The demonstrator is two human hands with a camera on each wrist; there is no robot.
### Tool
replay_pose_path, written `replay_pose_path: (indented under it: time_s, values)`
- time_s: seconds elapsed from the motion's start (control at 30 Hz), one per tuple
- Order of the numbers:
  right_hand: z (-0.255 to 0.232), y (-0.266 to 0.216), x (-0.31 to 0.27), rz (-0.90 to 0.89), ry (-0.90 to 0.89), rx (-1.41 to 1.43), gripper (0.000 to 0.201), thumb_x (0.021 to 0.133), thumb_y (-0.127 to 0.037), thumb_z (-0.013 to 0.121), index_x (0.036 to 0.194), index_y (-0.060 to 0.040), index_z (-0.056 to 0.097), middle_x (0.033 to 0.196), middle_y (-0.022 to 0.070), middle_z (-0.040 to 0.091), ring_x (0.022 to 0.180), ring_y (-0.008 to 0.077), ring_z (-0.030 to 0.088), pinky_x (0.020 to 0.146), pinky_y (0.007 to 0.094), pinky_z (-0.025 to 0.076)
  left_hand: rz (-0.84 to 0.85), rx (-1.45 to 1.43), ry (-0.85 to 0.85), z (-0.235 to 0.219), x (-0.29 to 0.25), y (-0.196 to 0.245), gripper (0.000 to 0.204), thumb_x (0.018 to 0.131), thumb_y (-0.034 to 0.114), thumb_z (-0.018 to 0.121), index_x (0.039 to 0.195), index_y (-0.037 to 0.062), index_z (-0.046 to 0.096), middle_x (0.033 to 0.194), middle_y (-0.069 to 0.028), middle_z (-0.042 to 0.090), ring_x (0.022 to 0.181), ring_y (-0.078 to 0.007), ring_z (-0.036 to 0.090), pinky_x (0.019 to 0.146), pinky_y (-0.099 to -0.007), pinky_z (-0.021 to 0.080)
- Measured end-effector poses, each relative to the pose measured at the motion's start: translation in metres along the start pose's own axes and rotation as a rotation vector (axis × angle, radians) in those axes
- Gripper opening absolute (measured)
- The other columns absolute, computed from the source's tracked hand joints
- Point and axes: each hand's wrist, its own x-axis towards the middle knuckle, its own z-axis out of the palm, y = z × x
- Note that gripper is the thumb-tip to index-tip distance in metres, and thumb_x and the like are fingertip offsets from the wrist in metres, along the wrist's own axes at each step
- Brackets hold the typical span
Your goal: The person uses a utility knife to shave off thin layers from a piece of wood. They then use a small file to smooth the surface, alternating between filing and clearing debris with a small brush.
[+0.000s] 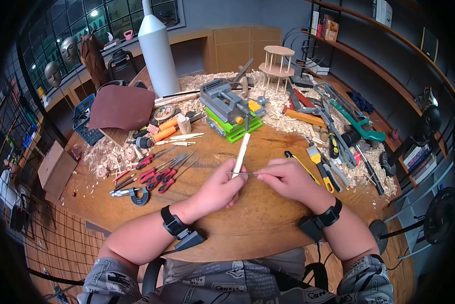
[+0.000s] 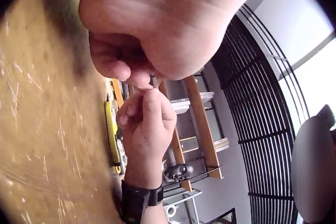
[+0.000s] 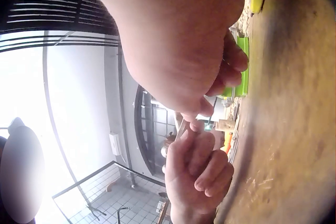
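Note:
My left hand [image 1: 221, 186] grips the lower part of a pale wooden strip [image 1: 242, 152], which points up and away over the table. A thin, needle-like metal rod [image 1: 245, 174] lies crosswise over the strip near the left thumb. At its right end my right hand [image 1: 288, 181] pinches it between thumb and fingertips. In the left wrist view the right hand [image 2: 148, 129] meets the left fingertips. The right wrist view has the left hand [image 3: 197, 169] with curled fingers just below the right fingertips; the wooden strip is mostly hidden there.
A grey and green vise [image 1: 230, 109] stands beyond the hands. Red-handled files [image 1: 159, 175] and a micrometer [image 1: 132, 194] lie at left. A yellow-black cutter [image 1: 301, 164], brush [image 1: 316, 158] and other tools lie right. Wood shavings [image 1: 189, 83] cover the back.

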Motion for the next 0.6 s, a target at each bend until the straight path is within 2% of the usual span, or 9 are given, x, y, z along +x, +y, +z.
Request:
replay_pose_path:
  time_s: [0.03, 0.1, 0.23, 0.33, 0.4, 0.43, 0.5, 0.53, 0.6]
  values:
    - [-0.001, -0.002, 0.0, 0.0, -0.001, 0.0, 0.018, 0.093, -0.02, 0.067, 0.085, -0.0053, 0.072, 0.071, 0.0126, 0.062, 0.064, 0.0298, 0.062, 0.058, 0.0386, 0.047, 0.0, -0.001, 0.001, -0.001, 0.001, 0.0, 0.013, 0.103, 0.013, 0.051, 0.111, 0.0071, 0.043, 0.065, 0.0017, 0.048, 0.043, -0.0099, 0.047, 0.04, -0.0253, 0.037]
    - [-0.001, -0.006, 0.001, 0.01, 0.035, -0.096, 0.012, 0.091, -0.016, 0.069, 0.094, -0.0066, 0.076, 0.079, 0.0103, 0.065, 0.071, 0.0283, 0.064, 0.062, 0.0377, 0.049, 0.029, 0.043, 0.015, -0.002, 0.001, -0.001, 0.013, 0.103, 0.014, 0.052, 0.11, 0.0076, 0.043, 0.067, 0.0018, 0.049, 0.045, -0.0088, 0.048, 0.04, -0.0245, 0.038]
    - [-0.001, -0.002, 0.002, 0.007, 0.05, -0.108, 0.011, 0.09, -0.016, 0.07, 0.093, -0.0059, 0.075, 0.077, 0.0105, 0.064, 0.07, 0.0294, 0.063, 0.062, 0.0381, 0.049, 0.046, 0.124, 0.005, 0.001, -0.001, -0.003, 0.014, 0.103, 0.015, 0.054, 0.108, 0.0079, 0.044, 0.066, 0.0021, 0.049, 0.046, -0.008, 0.048, 0.04, -0.0245, 0.038]
    - [-0.001, 0.002, 0.004, -0.08, 0.042, -0.05, 0.013, 0.09, -0.016, 0.07, 0.09, -0.0035, 0.074, 0.074, 0.0111, 0.063, 0.067, 0.0284, 0.062, 0.061, 0.0377, 0.048, 0.053, 0.158, 0.004, 0.004, -0.003, -0.002, 0.013, 0.102, 0.017, 0.054, 0.105, 0.0079, 0.045, 0.066, 0.0023, 0.049, 0.047, -0.0078, 0.049, 0.04, -0.0246, 0.038]
    - [-0.006, 0.003, 0.004, 0.136, 0.046, 0.081, 0.014, 0.088, -0.012, 0.071, 0.084, 0.002, 0.071, 0.071, 0.0106, 0.061, 0.066, 0.0232, 0.059, 0.061, 0.0349, 0.045, 0.08, 0.214, 0.068, 0.003, -0.001, -0.002, 0.014, 0.102, 0.018, 0.055, 0.103, 0.0083, 0.045, 0.064, 0.0024, 0.048, 0.045, -0.0078, 0.047, 0.039, -0.0248, 0.037]
    - [-0.009, 0.005, 0.004, 0.137, 0.047, 0.078, 0.014, 0.088, -0.012, 0.071, 0.084, 0.002, 0.071, 0.071, 0.0106, 0.061, 0.066, 0.0232, 0.059, 0.061, 0.0349, 0.045, 0.081, 0.214, 0.065, 0.0, 0.001, -0.003, 0.014, 0.102, 0.018, 0.055, 0.103, 0.0083, 0.045, 0.064, 0.0024, 0.048, 0.045, -0.0078, 0.047, 0.039, -0.0248, 0.037]
    - [-0.017, 0.01, 0.006, 0.255, 0.191, -0.047, 0.016, 0.089, -0.012, 0.071, 0.082, 0.0032, 0.07, 0.07, 0.0104, 0.06, 0.065, 0.0203, 0.057, 0.06, 0.034, 0.043, -0.017, 0.201, 0.123, -0.008, 0.005, -0.002, 0.016, 0.1, 0.02, 0.057, 0.102, 0.0071, 0.048, 0.063, 0.0022, 0.048, 0.044, -0.0075, 0.044, 0.04, -0.0262, 0.036]
    - [-0.018, 0.01, 0.006, 0.221, 0.17, -0.069, 0.025, 0.09, -0.021, 0.072, 0.081, 0.0019, 0.07, 0.069, 0.0127, 0.061, 0.061, 0.0253, 0.058, 0.057, 0.0366, 0.044, -0.019, 0.222, 0.129, -0.007, 0.005, 0.0, 0.014, 0.102, 0.019, 0.055, 0.101, 0.0082, 0.046, 0.061, 0.0029, 0.046, 0.042, -0.0075, 0.045, 0.038, -0.0254, 0.036]
    - [-0.014, -0.001, 0.006, 0.213, 0.106, -0.021, 0.027, 0.089, -0.023, 0.073, 0.08, 0.0018, 0.07, 0.069, 0.0126, 0.061, 0.061, 0.0247, 0.059, 0.057, 0.0365, 0.044, 0.006, 0.265, 0.088, -0.003, 0.003, 0.0, 0.013, 0.102, 0.019, 0.055, 0.102, 0.0079, 0.047, 0.061, 0.0032, 0.046, 0.043, -0.0074, 0.045, 0.038, -0.0252, 0.036]
